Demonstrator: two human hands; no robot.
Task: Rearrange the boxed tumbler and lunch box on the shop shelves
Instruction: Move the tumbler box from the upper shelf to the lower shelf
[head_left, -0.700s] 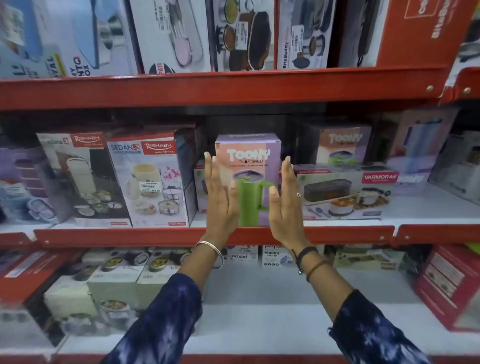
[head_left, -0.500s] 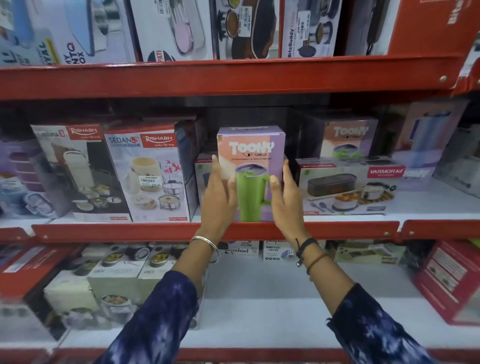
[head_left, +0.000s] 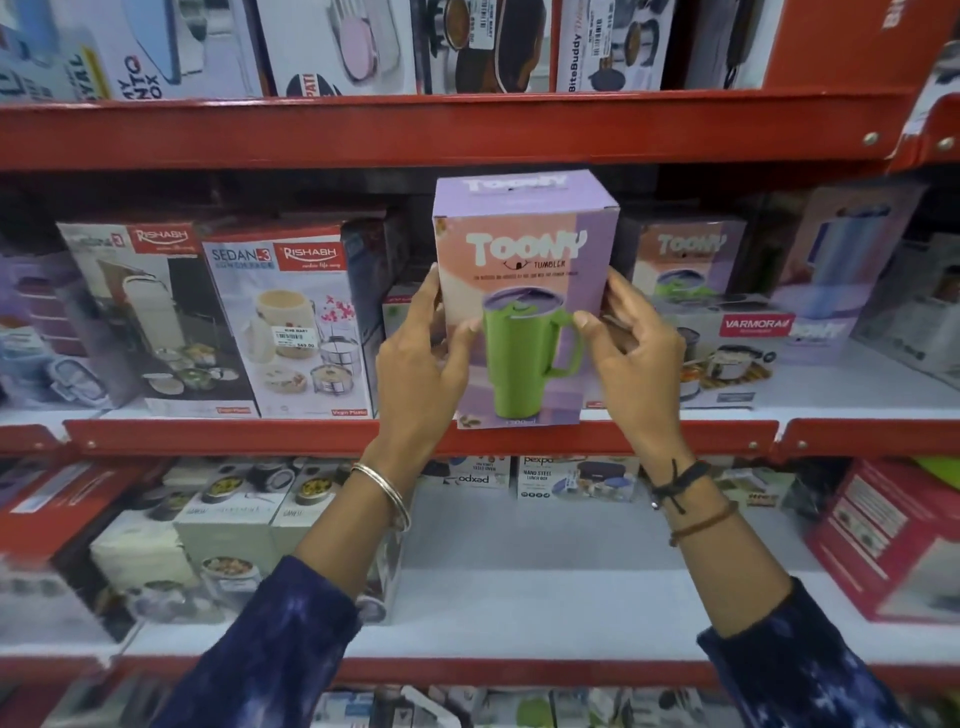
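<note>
A purple and peach Toony tumbler box (head_left: 524, 270) with a green mug printed on it is held upright in front of the middle shelf (head_left: 332, 436), its bottom level with the red shelf lip. My left hand (head_left: 421, 358) grips its left side and my right hand (head_left: 634, 353) grips its right side. A flat Varmora lunch box carton (head_left: 737, 358) lies on the same shelf just right of the held box, partly hidden by my right hand. A second Toony box (head_left: 685, 260) stands behind that carton.
Two tall Rishabh lunch carrier boxes (head_left: 291, 322) stand left of the held box. The red upper shelf (head_left: 467, 130) hangs close above the box's top. The lower white shelf (head_left: 519, 571) holds small lunch box cartons at left and a red box (head_left: 893, 535) at right.
Both hands closed on the sides of the Toony tumbler box, then lifted and pulled it forward off the shelf toward me. The box now looks larger and higher.
</note>
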